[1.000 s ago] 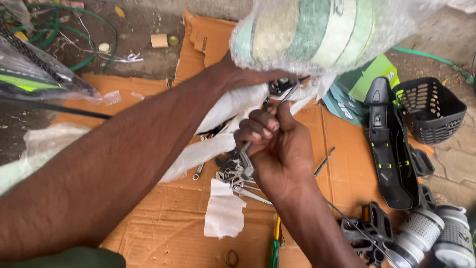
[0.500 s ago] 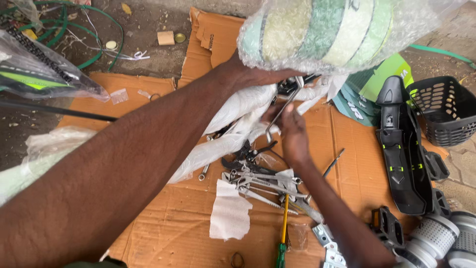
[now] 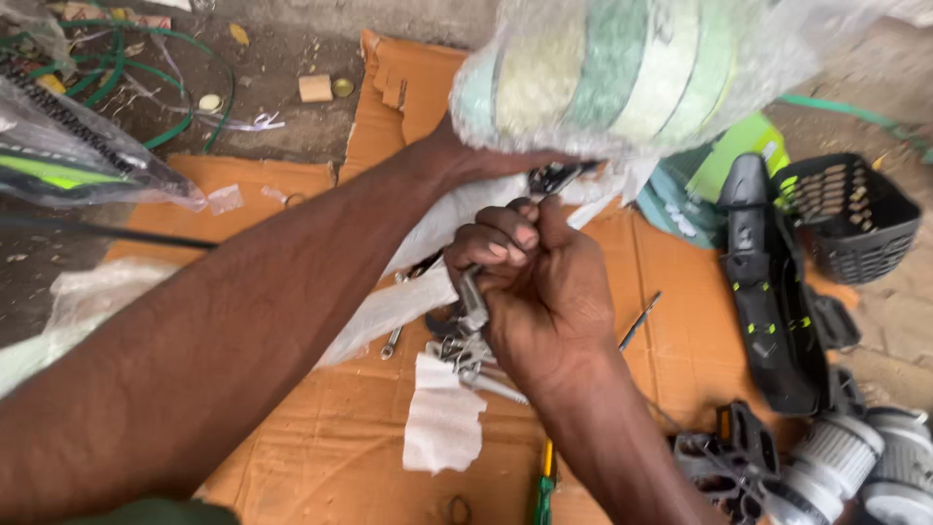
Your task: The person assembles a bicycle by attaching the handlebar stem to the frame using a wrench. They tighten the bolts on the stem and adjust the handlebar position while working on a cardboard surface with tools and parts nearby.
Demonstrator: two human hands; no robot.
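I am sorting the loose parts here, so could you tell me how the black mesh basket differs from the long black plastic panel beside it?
The black mesh basket is an open, perforated tub standing upright; the long black plastic panel is solid, narrow and lies flat. The basket is plain black, while the panel carries small yellow-green marks. Both are black plastic and lie at the cardboard sheet's right edge.

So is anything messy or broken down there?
Messy, yes. Metal spanners lie in a loose heap on flattened cardboard spread over the ground, with a crumpled scrap of white paper beside them. The cardboard's top edge is torn. Nothing looks plainly broken.
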